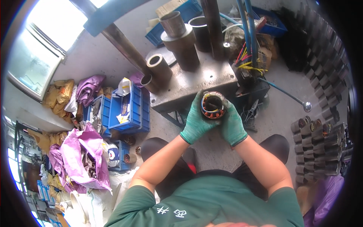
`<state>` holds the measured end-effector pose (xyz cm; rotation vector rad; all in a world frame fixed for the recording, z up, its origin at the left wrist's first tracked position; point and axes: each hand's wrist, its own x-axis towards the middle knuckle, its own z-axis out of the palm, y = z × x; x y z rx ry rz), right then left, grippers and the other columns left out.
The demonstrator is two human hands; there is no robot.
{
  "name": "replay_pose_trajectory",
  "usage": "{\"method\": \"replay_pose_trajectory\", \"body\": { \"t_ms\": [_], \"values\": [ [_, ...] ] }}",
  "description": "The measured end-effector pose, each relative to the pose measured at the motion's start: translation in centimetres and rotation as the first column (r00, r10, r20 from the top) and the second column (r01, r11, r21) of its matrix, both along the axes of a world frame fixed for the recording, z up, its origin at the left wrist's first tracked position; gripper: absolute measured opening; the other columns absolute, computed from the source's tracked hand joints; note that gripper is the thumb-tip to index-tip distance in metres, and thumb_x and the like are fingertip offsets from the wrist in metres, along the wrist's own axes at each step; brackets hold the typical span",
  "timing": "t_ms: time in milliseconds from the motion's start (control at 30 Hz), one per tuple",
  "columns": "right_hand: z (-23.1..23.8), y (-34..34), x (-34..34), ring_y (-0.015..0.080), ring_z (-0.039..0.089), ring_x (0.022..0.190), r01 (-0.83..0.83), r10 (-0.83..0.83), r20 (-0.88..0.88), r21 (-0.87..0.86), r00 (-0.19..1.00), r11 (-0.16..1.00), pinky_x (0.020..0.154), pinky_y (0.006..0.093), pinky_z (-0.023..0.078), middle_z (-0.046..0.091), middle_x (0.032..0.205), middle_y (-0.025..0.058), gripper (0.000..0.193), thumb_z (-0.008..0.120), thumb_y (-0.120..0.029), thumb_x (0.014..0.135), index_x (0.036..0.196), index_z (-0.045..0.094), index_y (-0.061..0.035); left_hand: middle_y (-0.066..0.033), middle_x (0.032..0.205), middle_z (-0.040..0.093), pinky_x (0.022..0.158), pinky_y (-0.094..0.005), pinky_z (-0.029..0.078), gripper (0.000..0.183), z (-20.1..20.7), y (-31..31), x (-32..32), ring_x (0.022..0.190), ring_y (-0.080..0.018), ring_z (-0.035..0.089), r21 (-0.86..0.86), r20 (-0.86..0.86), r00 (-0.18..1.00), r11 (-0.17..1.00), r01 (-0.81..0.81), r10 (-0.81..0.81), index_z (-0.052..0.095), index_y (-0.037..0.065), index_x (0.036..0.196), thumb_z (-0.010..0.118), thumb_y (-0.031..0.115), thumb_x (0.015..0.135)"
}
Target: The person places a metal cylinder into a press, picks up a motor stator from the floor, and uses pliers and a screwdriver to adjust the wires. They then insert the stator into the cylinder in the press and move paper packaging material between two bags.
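Along the right side, stacked in long rows, dull grey metal cylinders (pixel 317 149), the upper ones blurred. Just above the middle of the view, a heavy steel table (pixel 206 80), worn and shiny on top. Off to the left, a crumpled purple sack (pixel 84 151), with a blue crate (pixel 139 111) beyond it, near the table. Standing on the table, a stepped steel cylinder (pixel 180 47) and, closer to the left edge, 2 shorter tubes (pixel 159 68). Next in size, in green gloves, left hand (pixel 198 122) and right hand (pixel 232 123) – close together, both clamped on a wound ring (pixel 212 114) from opposite sides. Smallest of all, that ring: open through the middle, with reddish windings about its rim. Held up by the table's front edge – impossible to tell whether touching it.
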<state>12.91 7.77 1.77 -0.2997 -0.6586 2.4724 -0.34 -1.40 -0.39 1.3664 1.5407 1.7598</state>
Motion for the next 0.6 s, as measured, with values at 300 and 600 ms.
{"method": "replay_pose_trajectory", "body": {
  "t_ms": [300, 600],
  "values": [
    [3.0, 1.3, 0.3, 0.0266, 0.064, 0.121, -0.218, 0.231, -0.075, 0.151, 0.97, 0.964, 0.105, 0.0444, 0.048, 0.065, 0.139, 0.012, 0.084, 0.053, -0.07, 0.099, 0.156, 0.047, -0.0086, -0.0103, 0.148, 0.054, 0.119, -0.0409, 0.046, 0.11, 9.1, 2.1, -3.8, 0.14, -0.025, 0.053, 0.086, -0.199, 0.978, 0.995, -0.047, 0.063, 0.038, 0.004, 0.157, 0.099, 0.007, 0.065],
    [2.7, -0.2, 0.6, 0.0284, 0.062, 0.125, -0.48, 0.462, 0.13, 0.248, 0.877, 0.841, 0.104, 0.0415, 0.046, 0.062, 0.145, 0.0175, 0.103, 0.048, -0.085, 0.094, 0.16, 0.041, -0.0064, -0.0117, 0.133, 0.061, 0.094, -0.0383, 0.06, 0.087, 21.5, 14.1, -22.5, 0.115, -0.024, 0.065, 0.45, -0.003, 0.955, 0.853, -0.265, 0.298, 0.042, 0.003, 0.146, 0.089, -0.005, 0.073]
  ]
}}
